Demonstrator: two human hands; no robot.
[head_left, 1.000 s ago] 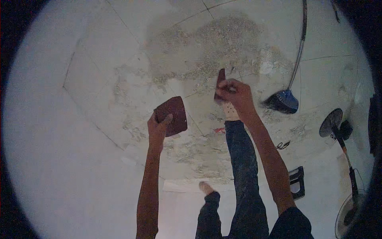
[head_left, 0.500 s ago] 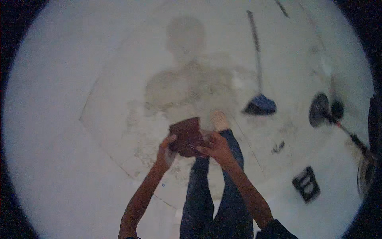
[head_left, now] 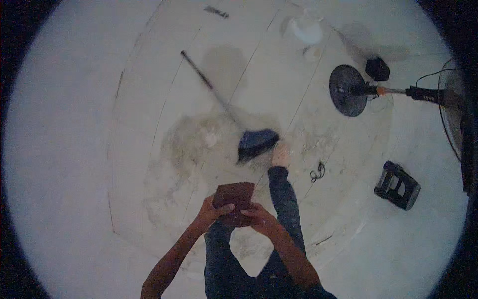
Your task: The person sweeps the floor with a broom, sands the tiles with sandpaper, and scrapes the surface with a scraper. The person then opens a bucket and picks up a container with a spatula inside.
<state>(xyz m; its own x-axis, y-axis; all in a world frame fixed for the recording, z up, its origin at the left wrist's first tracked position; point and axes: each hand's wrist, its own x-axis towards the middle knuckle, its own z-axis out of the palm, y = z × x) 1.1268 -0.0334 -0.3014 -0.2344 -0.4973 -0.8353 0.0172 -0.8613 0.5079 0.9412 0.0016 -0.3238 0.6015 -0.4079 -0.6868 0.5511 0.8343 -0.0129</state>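
A flat reddish-brown wallet (head_left: pixel 236 195) is held in front of my legs, its squared top edge pointing away from me. My left hand (head_left: pixel 208 212) grips its left side, with the thumb across the face. On the lower right side, my right hand (head_left: pixel 260 218) closes on it, thumb and fingers at the edge. The fingers behind the wallet are hidden, and whether anything is inside it I cannot tell. Just beyond lies a broom (head_left: pixel 256 143) with a dark blue head, close to my bare foot (head_left: pixel 281 154).
The pale floor (head_left: pixel 164 209) has dirty patches. On the right lies a standing fan (head_left: pixel 383 91) with a round black base, near a small black box (head_left: pixel 377 69). A black case-like object (head_left: pixel 397 185) and a small dark cable (head_left: pixel 317 172) are nearer. A dark strip (head_left: pixel 216 12) lies far off.
My view has turned, so the broom and fan appear shifted left. Both hands and the wallet sit lower in view, and the wallet looks flatter and straighter. Both hands still hold it.
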